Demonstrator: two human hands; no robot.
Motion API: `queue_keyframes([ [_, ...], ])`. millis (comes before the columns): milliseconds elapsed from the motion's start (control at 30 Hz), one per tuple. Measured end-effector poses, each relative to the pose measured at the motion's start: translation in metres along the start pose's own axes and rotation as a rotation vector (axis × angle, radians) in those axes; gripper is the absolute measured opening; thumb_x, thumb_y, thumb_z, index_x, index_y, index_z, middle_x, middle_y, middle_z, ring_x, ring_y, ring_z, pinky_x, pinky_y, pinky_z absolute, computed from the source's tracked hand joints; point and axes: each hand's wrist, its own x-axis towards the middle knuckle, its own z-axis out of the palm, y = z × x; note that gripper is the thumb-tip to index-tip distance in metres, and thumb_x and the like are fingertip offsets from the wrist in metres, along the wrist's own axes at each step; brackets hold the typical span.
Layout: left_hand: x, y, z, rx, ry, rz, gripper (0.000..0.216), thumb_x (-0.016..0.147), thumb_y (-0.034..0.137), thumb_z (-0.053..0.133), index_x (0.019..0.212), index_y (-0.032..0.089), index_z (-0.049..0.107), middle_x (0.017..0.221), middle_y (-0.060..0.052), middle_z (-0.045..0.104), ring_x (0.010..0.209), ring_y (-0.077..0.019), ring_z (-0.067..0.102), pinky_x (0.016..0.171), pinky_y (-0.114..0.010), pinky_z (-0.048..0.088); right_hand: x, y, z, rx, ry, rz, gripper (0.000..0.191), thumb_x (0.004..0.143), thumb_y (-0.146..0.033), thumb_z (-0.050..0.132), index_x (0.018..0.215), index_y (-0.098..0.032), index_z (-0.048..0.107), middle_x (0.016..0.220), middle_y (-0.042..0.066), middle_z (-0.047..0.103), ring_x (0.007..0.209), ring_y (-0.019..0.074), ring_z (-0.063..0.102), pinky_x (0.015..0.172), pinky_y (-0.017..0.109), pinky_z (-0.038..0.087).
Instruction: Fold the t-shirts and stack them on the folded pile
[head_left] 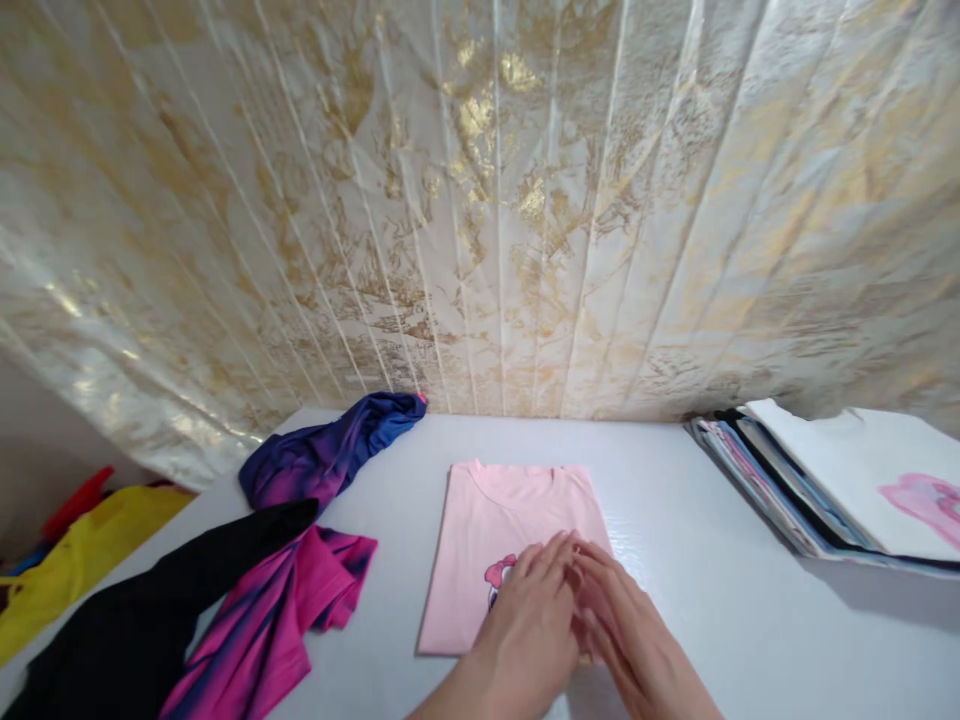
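Note:
A pink T-shirt (472, 545), folded into a neat rectangle, lies on the white table in front of me. Its neckline faces the far side, and part of a printed figure with a red bow shows on the front. My left hand (529, 615) rests palm down over the print, fingers stretched out. Beside it, my right hand (634, 625) is tilted on its edge at the shirt's right side, its fingers extended and its fingertips meeting those of the left. Both hands hide the shirt's lower right part.
Rumpled clothes lie on the left: a blue-purple garment (322, 455), a black one (150, 600) and a pink-and-navy one (277, 620). Yellow clothing (90, 550) sits beyond the table's left edge. At right is a folded stack topped by a white shirt (832, 470). A gold-patterned curtain (510, 230) hangs behind.

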Motion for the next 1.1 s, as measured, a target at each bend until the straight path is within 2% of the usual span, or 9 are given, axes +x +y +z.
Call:
queue_keyframes([
  [133, -0.045, -0.022, -0.006, 0.102, -0.009, -0.073, 0.061, 0.096, 0.029, 0.045, 0.151, 0.016, 0.023, 0.157, -0.007, 0.021, 0.145, -0.0215, 0.02, 0.116, -0.039, 0.025, 0.007, 0.001, 0.03, -0.279, 0.042, -0.153, 0.05, 0.097, -0.032, 0.039, 0.145, -0.017, 0.035, 0.145, 0.011, 0.048, 0.134, 0.0237, 0.043, 0.096, 0.034, 0.045],
  [233, -0.072, -0.043, -0.012, 0.162, -0.007, -0.138, 0.07, 0.092, 0.031, 0.053, 0.152, 0.02, 0.018, 0.158, -0.006, 0.015, 0.145, -0.0243, 0.02, 0.115, -0.039, 0.027, 0.006, 0.007, 0.042, -0.423, 0.046, -0.179, 0.061, 0.096, -0.041, 0.041, 0.149, -0.016, 0.029, 0.146, 0.01, 0.047, 0.132, 0.0277, 0.044, 0.097, 0.041, 0.042],
  [333, -0.082, -0.054, -0.014, 0.173, -0.015, -0.15, 0.073, 0.091, 0.035, 0.056, 0.152, 0.022, 0.018, 0.158, -0.007, 0.014, 0.144, -0.0261, 0.022, 0.115, -0.04, 0.028, 0.0, 0.014, 0.05, -0.469, 0.037, -0.162, 0.069, 0.093, -0.048, 0.043, 0.152, -0.018, 0.023, 0.149, 0.01, 0.043, 0.132, 0.0289, 0.044, 0.1, 0.043, 0.039],
  [500, -0.063, -0.06, -0.019, 0.128, 0.013, -0.186, 0.065, 0.096, 0.047, 0.045, 0.15, 0.016, 0.027, 0.155, -0.011, 0.025, 0.141, -0.028, 0.029, 0.112, -0.042, 0.032, -0.003, 0.028, 0.065, -0.428, -0.053, -0.075, 0.064, 0.092, -0.053, 0.039, 0.148, -0.022, 0.035, 0.15, 0.009, 0.041, 0.134, 0.0304, 0.043, 0.101, 0.044, 0.04],
  [633, -0.028, -0.075, -0.023, 0.14, 0.15, -0.262, 0.063, 0.096, 0.046, 0.044, 0.149, 0.016, 0.029, 0.155, -0.013, 0.027, 0.141, -0.0283, 0.029, 0.113, -0.045, 0.031, 0.024, 0.042, 0.076, -0.4, -0.039, -0.016, 0.061, 0.095, -0.053, 0.035, 0.145, -0.019, 0.04, 0.149, 0.011, 0.041, 0.136, 0.0295, 0.04, 0.105, 0.045, 0.038],
  [733, -0.008, -0.091, -0.02, 0.17, 0.162, -0.308, 0.066, 0.093, 0.045, 0.049, 0.148, 0.012, 0.031, 0.154, -0.016, 0.026, 0.142, -0.0301, 0.026, 0.113, -0.047, 0.031, 0.047, 0.053, 0.082, -0.398, -0.006, -0.011, 0.059, 0.096, -0.051, 0.033, 0.143, -0.016, 0.043, 0.149, 0.013, 0.041, 0.137, 0.0288, 0.038, 0.107, 0.045, 0.035],
  [900, -0.002, -0.102, -0.013, 0.224, 0.19, -0.395, 0.073, 0.093, 0.047, 0.048, 0.15, 0.008, 0.024, 0.156, -0.018, 0.018, 0.145, -0.033, 0.014, 0.113, -0.05, 0.029, 0.057, 0.061, 0.086, -0.42, -0.075, 0.052, 0.066, 0.096, -0.054, 0.033, 0.146, -0.011, 0.038, 0.149, 0.016, 0.04, 0.139, 0.0277, 0.034, 0.111, 0.045, 0.031],
  [1000, -0.001, -0.103, -0.013, 0.237, 0.184, -0.409, 0.076, 0.092, 0.049, 0.048, 0.149, 0.003, 0.024, 0.155, -0.02, 0.02, 0.144, -0.0334, 0.017, 0.112, -0.05, 0.029, 0.058, 0.059, 0.084, -0.436, -0.118, 0.098, 0.069, 0.096, -0.055, 0.032, 0.146, -0.009, 0.037, 0.151, 0.016, 0.037, 0.141, 0.0272, 0.031, 0.113, 0.045, 0.028],
  [1100, 0.001, -0.103, -0.015, 0.252, 0.192, -0.401, 0.071, 0.093, 0.046, 0.048, 0.147, 0.005, 0.028, 0.154, -0.019, 0.024, 0.143, -0.0323, 0.021, 0.111, -0.05, 0.032, 0.062, 0.058, 0.082, -0.443, -0.165, 0.124, 0.068, 0.096, -0.053, 0.032, 0.145, -0.007, 0.038, 0.152, 0.015, 0.035, 0.141, 0.0269, 0.031, 0.113, 0.044, 0.028],
])
